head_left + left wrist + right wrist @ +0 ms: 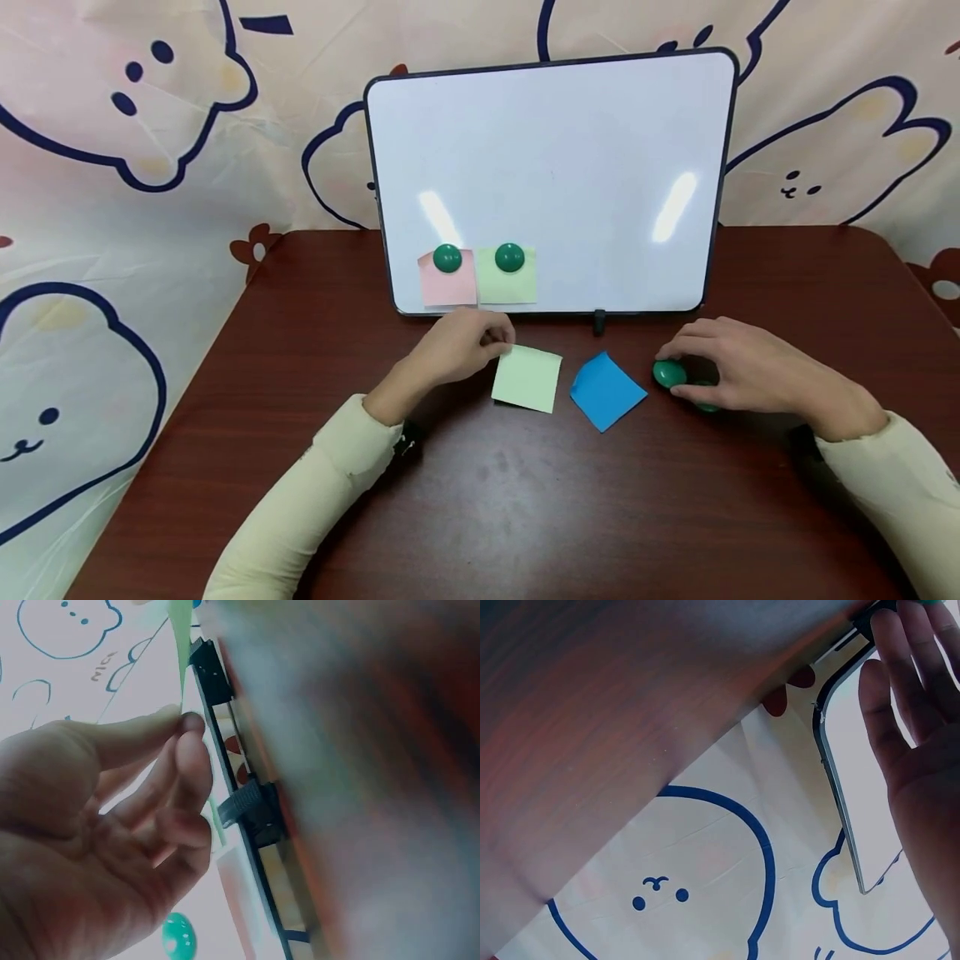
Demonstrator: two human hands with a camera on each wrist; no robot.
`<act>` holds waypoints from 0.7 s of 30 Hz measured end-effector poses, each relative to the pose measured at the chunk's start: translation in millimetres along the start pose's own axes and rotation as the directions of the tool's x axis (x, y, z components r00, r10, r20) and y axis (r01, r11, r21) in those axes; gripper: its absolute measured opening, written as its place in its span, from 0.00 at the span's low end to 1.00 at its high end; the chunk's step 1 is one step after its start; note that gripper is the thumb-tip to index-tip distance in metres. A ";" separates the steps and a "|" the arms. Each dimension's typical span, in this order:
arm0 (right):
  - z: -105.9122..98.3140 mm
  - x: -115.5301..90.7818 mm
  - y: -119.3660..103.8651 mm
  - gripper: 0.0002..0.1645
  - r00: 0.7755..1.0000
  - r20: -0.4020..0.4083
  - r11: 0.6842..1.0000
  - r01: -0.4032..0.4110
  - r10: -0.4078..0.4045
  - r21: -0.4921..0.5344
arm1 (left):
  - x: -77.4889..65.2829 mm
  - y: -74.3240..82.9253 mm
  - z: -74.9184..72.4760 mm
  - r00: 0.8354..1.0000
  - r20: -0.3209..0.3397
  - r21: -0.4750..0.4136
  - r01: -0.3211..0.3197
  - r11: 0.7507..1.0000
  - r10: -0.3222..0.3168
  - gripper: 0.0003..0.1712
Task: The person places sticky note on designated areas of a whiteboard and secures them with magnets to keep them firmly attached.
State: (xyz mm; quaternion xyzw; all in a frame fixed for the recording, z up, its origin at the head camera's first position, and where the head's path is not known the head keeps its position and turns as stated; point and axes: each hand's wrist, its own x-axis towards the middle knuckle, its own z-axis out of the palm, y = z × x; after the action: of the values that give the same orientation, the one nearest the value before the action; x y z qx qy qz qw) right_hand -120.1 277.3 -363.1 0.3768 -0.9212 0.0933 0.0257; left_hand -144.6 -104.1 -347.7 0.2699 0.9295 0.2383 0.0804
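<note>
My left hand [468, 343] pinches the upper left corner of a pale green sticky note [527, 379] between thumb and forefinger. In the left wrist view the note [180, 637] rises from the fingertips, seen nearly edge-on. A blue sticky note [607, 392] with a curled edge lies on the table to the right. Further right, my right hand [738, 367] holds a round green magnet [669, 373] between its thumb and fingertips. Another green magnet [707, 407] lies under that hand, mostly hidden by the thumb.
A black-framed whiteboard [600, 150] stands at the table's back on small black feet [598, 322]. Low on its left, green magnets [447, 258] hold a pink note [450, 290] and a light green note [507, 287]. Behind hangs a cartoon-printed cloth [825, 125].
</note>
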 end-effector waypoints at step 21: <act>-0.9 0.4 1.6 0.24 1.000 -0.005 1.000 0.005 -0.005 0.006 | 2.3 -5.1 -5.8 0.996 -0.076 -0.162 0.024 0.986 -0.037 0.02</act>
State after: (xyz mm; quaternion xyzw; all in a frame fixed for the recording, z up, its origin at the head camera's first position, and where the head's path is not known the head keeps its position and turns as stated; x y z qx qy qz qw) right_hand -121.6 278.3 -362.5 0.3791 -0.9198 0.0972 0.0272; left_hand -150.5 -108.9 -345.2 0.2387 0.9137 0.3217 0.0690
